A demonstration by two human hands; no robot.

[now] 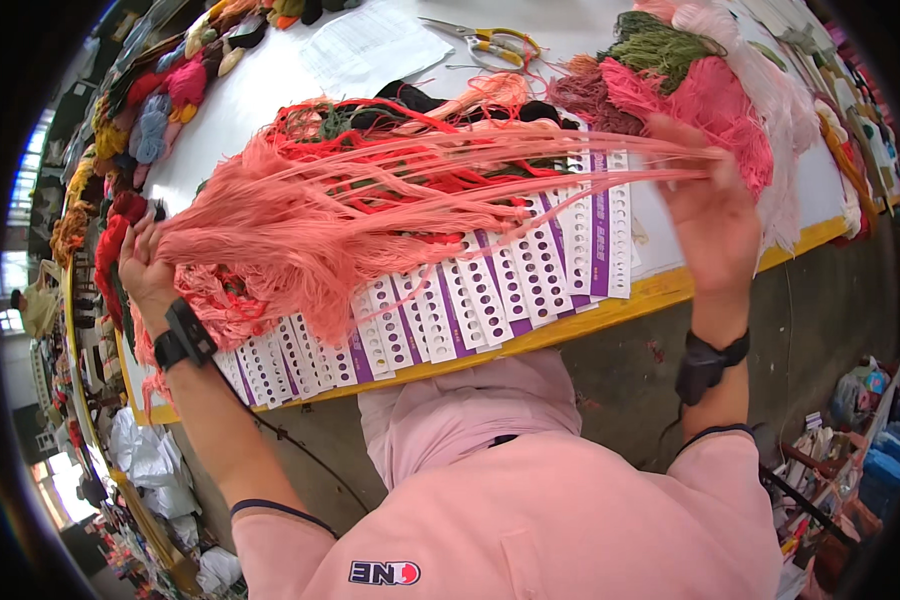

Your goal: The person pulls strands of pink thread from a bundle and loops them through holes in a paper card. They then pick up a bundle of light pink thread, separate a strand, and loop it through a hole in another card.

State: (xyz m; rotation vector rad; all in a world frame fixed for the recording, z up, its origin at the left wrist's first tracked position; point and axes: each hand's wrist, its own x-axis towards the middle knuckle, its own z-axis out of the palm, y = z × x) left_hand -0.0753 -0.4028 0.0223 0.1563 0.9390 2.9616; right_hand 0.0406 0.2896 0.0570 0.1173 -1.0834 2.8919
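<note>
Our pink shirt and black wrist straps

We wear a pale pink short-sleeved shirt (pixel 530 520) with dark-trimmed cuffs and a small chest logo; a black wrist device (pixel 183 337) sits on our left wrist, another black band (pixel 708 362) on our right, cable trailing.

I am looking at a thread-sorting workshop: a white tabletop (pixel 270 90) heaped with coloured yarn skeins (pixel 155 110) at ten o'clock, punched thread cards (pixel 470 290) at centre, scissors (pixel 495 42) at twelve, cluttered shelves (pixel 850 420) at four.

A white tabletop (pixel 270 80) with a yellow edge stands over a grey concrete floor (pixel 620 370); bright windows (pixel 25 175) light the left.
</note>
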